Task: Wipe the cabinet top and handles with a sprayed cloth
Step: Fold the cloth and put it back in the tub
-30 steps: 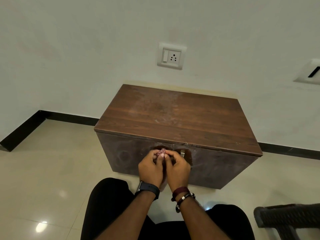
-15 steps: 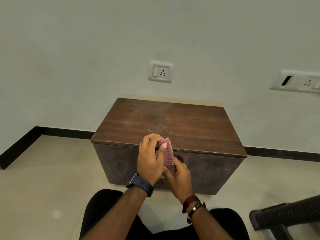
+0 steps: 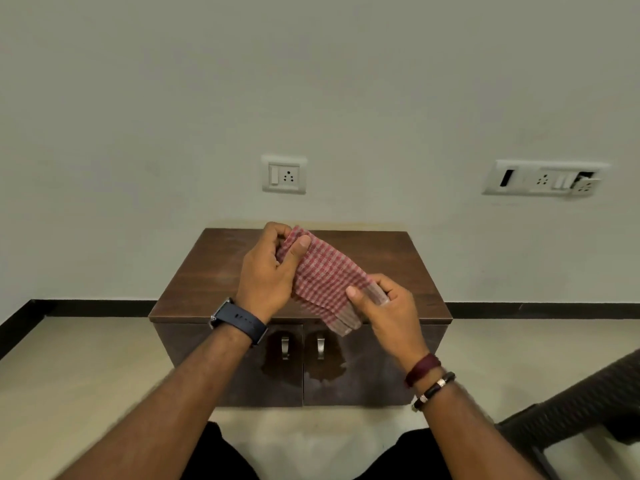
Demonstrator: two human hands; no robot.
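Both your forearms reach forward over your lap and meet above the cabinet (image 3: 221, 271). Your left hand (image 3: 265, 275) sits higher and farther in, back of the hand toward you, its fingers (image 3: 273, 230) curled over and the thumb pressed flat, pinching the upper corner of the cloth (image 3: 325, 275). Your right hand (image 3: 388, 306) is lower and nearer, thumb on top, fingers curled under the cloth's lower edge, gripping it. The cloth is a thin woven piece in a red-and-white check with a pale border, held slanted between the two hands above the cabinet top near its front edge, one loose fold hanging past that edge. The cabinet is a low box of dark wood grain with a flat, matte top and two doors, each bearing a small curved metal handle (image 3: 284, 348) beside the centre seam. A dark watch (image 3: 239, 322) bands your left wrist; bead bracelets (image 3: 429, 379) circle your right.
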